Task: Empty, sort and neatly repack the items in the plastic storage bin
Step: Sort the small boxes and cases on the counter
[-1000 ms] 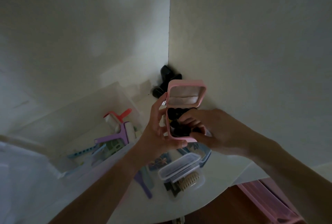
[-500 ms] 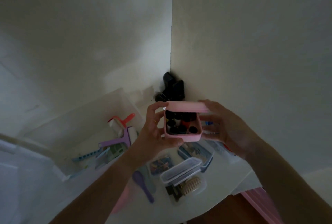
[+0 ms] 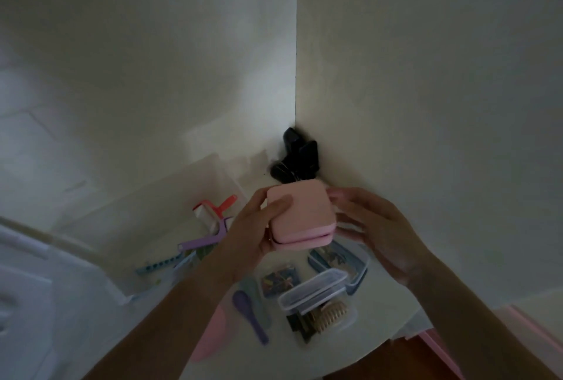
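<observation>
1. Head view: shows pink case (image 3: 300,212) shut now, where lid stood open a second ago. Means contents packed, likely ready for repacking.
2. Grips case with left hand (image 3: 259,227), thumb across lid; touches its right edge with loosely spread right hand (image 3: 374,227).
3. Holds case above table (image 3: 380,318), near storage bin (image 3: 170,193).

On my feed I see the pink case (image 3: 300,215) with its lid down, held above the white table (image 3: 283,358). The left hand (image 3: 253,233) grips it, thumb across the lid and fingers under the base. The right hand (image 3: 374,233) has loosely extended fingers at the case's right edge, too blurred for me to confirm contact. Below lie a clear lidded container (image 3: 313,291) and a purple spoon-shaped tool (image 3: 246,309). The clear storage bin (image 3: 170,193) sits to the left, and a black object (image 3: 297,160) stands in the wall corner.
</observation>
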